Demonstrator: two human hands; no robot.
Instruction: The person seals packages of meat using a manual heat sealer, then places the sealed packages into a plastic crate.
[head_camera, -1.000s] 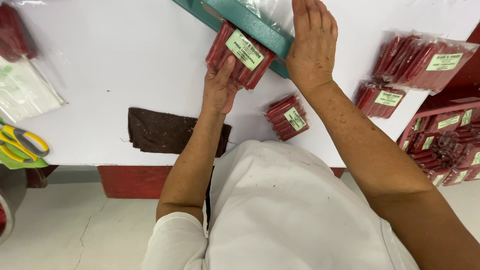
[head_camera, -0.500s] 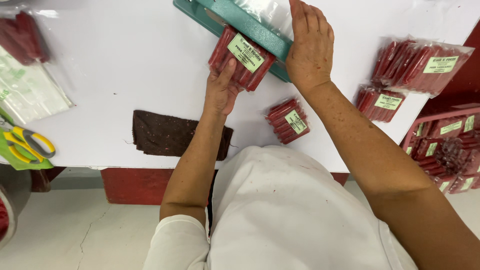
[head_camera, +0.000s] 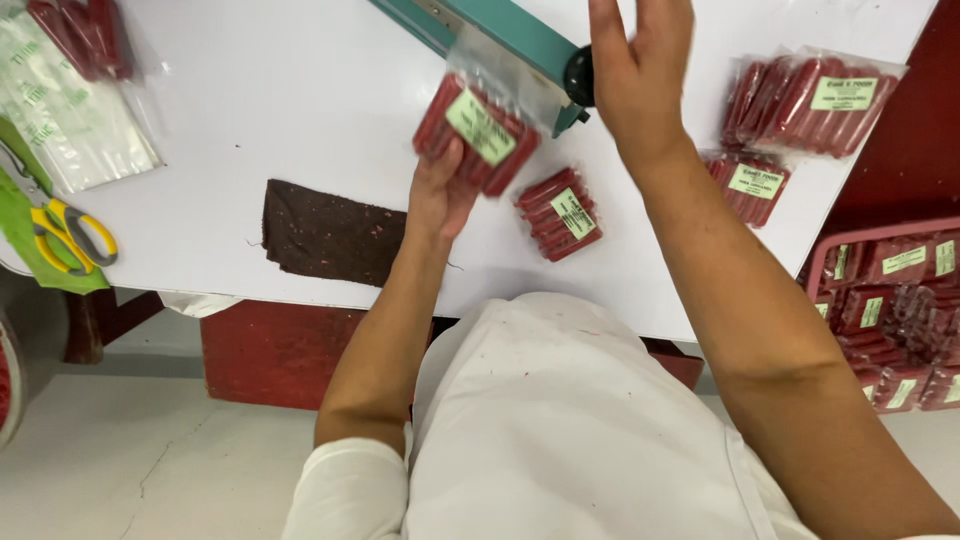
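The left hand (head_camera: 440, 190) has its grip closed on the near end of a clear packet of red sticks (head_camera: 478, 132) with a pale green rectangular label, held just above the white table (head_camera: 280, 110) beside the teal sealer bar (head_camera: 490, 30). The right hand (head_camera: 640, 70) hovers open, fingers spread, holding nothing. 1 smaller labelled packet (head_camera: 560, 213) lies just right of the left hand. 2 more packets (head_camera: 790, 120) lie at the table's right edge, above a red crate of packets (head_camera: 890, 310). Yellow-handled scissors (head_camera: 70, 230) lie far left.
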